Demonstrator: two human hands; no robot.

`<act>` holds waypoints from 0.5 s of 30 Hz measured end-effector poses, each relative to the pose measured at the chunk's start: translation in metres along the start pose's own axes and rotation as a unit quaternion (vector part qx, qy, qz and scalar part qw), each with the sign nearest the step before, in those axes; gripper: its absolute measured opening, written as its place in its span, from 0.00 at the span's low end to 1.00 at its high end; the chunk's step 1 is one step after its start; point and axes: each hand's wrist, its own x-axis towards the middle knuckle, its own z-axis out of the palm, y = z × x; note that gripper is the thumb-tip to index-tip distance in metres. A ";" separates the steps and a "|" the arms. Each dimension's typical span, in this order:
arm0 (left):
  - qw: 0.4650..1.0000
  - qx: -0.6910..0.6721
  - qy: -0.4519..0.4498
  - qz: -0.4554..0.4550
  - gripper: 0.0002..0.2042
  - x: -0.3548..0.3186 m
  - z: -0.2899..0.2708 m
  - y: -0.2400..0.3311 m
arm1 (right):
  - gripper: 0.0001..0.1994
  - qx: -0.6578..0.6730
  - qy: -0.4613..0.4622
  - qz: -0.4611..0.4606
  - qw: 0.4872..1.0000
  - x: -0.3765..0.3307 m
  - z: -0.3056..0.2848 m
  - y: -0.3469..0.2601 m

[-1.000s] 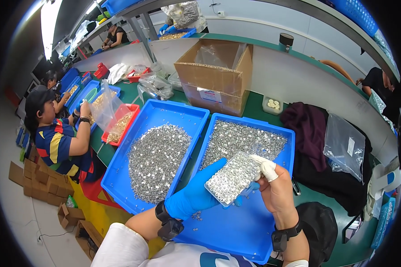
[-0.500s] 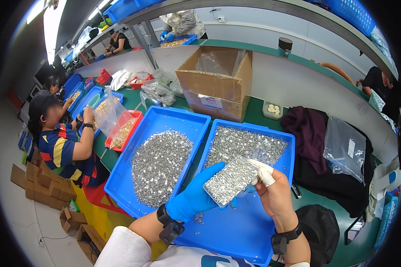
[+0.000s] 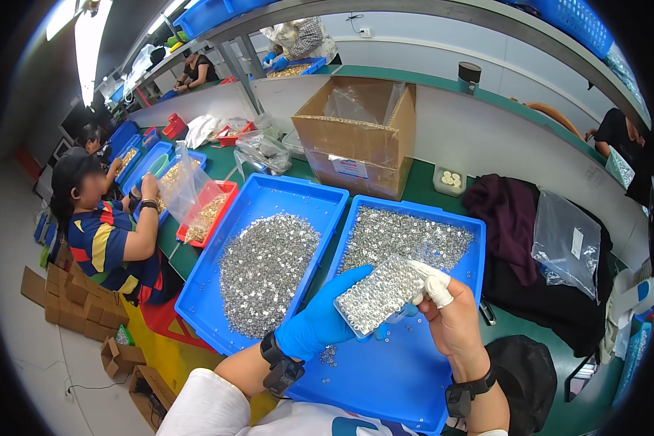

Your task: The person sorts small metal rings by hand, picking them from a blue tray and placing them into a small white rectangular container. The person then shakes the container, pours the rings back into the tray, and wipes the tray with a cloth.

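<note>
My left hand (image 3: 318,320), in a blue glove, is closed around the lower left side of a small clear tray (image 3: 378,296), which is packed with rows of small shiny metal rings. White finger covers sit on some fingers of my right hand (image 3: 454,314); these fingers are bent against the tray's right edge. Both hands hold the tray tilted above a large blue bin (image 3: 414,381). Loose small metal parts (image 3: 403,236) fill that bin's far half, and a few lie scattered below my hands.
Left of it, a second blue bin (image 3: 196,299) holds a heap of similar parts (image 3: 265,272). Behind stand a cardboard box (image 3: 356,156) and a small clear tub (image 3: 449,182). Dark clothing (image 3: 498,218) and a plastic bag (image 3: 565,240) lie right. A co-worker (image 3: 116,232) sits left.
The whole scene sits slightly farther right in the picture. Both hands keep their hold on the clear tray, with hardly any movement.
</note>
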 end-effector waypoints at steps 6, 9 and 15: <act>0.999 0.012 -0.029 -0.006 0.24 -0.001 -0.005 0.003 | 0.17 -0.002 0.001 -0.002 1.000 -0.002 0.003 -0.001; 0.999 0.032 -0.027 -0.005 0.24 -0.002 0.000 0.002 | 0.17 -0.002 -0.001 -0.005 1.000 -0.002 0.004 -0.001; 1.000 0.017 -0.018 -0.002 0.24 0.000 0.000 0.002 | 0.17 -0.015 -0.002 0.002 1.000 -0.002 0.003 -0.001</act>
